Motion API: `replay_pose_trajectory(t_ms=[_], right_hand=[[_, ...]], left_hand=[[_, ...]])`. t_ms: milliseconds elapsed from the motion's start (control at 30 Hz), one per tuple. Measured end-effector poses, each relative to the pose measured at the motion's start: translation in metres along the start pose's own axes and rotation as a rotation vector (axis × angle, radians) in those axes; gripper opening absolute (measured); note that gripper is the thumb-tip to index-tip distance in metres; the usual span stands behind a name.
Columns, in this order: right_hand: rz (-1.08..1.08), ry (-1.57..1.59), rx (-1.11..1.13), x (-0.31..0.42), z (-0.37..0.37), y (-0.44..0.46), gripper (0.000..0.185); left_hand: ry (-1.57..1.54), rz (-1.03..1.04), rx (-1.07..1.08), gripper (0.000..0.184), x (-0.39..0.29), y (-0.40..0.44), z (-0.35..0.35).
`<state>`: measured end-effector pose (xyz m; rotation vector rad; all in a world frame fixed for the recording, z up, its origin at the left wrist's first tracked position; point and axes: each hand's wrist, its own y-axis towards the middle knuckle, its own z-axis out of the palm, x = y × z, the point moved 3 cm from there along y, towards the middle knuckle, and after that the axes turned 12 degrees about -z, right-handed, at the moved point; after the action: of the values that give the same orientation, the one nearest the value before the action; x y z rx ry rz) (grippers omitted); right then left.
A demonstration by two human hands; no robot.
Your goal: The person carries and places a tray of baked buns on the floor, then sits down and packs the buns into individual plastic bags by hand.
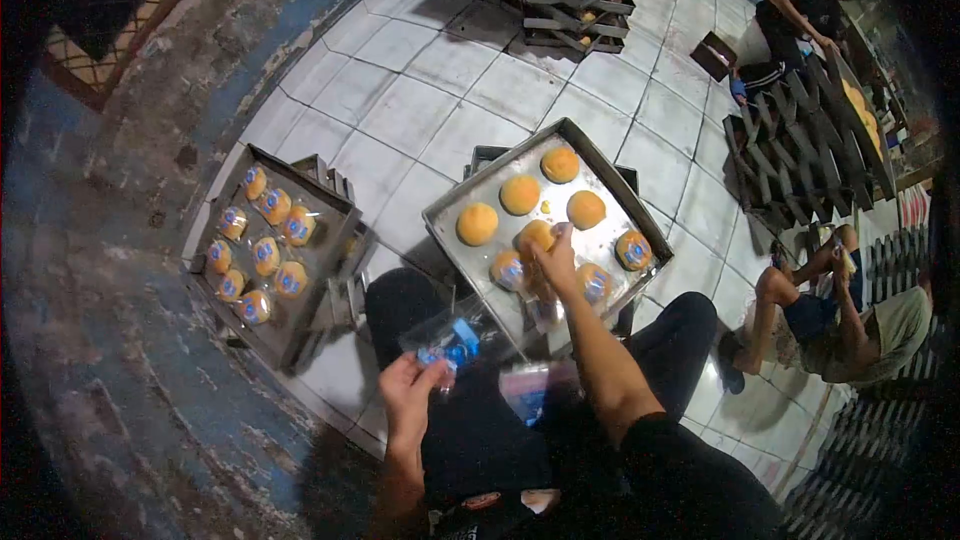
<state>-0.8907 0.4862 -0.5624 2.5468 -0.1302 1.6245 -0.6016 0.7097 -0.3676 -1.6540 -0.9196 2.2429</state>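
Observation:
My left hand (408, 386) pinches a clear plastic bag (460, 340) with blue print, held above my lap. My right hand (558, 262) reaches over the metal tray (612, 178) in front of me, its fingers closed on a round golden bun (535, 234). Several bare buns (520, 195) lie toward the tray's far side. Nearer to me on the same tray are wrapped buns (594, 283) in clear bags with blue print. Part of the tray's near side is hidden by my right forearm.
Left of me, another tray (315, 315) bears several wrapped buns (266, 256). A pack with blue print (530, 395) lies on my lap. Stacked dark trays (570, 0) stand ahead, more (800, 145) at right. Two people (860, 330) sit at the right.

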Motion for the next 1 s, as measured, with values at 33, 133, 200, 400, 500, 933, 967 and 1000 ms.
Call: replay_pose_trajectory(t_ms=[33, 133, 200, 400, 500, 933, 967, 1000], right_hand=[[-0.206, -0.056, -0.032, 0.018, -0.002, -0.006, 0.066], [0.105, 0.564, 0.189, 0.101, -0.037, -0.030, 0.069], [0.117, 0.691, 0.350, 0.159, -0.073, -0.049, 0.070], [-0.234, 0.692, 0.533, 0.248, -0.133, -0.097, 0.073], [-0.444, 0.291, 0.783, 0.280, -0.149, -0.119, 0.089], [-0.751, 0.085, 1.145, 0.372, -0.191, -0.174, 0.056], [-0.677, 0.089, 1.292, 0.372, -0.186, -0.180, 0.059], [-0.598, 0.095, 1.438, 0.373, -0.184, -0.185, 0.063]], left_hand=[[0.007, 0.004, 0.009, 0.015, 0.000, 0.000, -0.001], [-0.003, -0.018, 0.025, 0.017, -0.004, -0.002, -0.005], [-0.046, -0.051, 0.067, 0.018, -0.008, -0.002, -0.002], [0.015, -0.085, 0.085, 0.018, -0.017, -0.019, 0.019], [0.000, -0.100, 0.248, 0.029, -0.021, -0.039, 0.025], [0.520, -0.124, 1.078, 0.063, -0.046, -0.099, 0.050], [0.518, -0.131, 1.079, 0.063, -0.045, -0.102, 0.052], [0.456, -0.189, 1.095, 0.062, -0.048, -0.109, 0.058]])
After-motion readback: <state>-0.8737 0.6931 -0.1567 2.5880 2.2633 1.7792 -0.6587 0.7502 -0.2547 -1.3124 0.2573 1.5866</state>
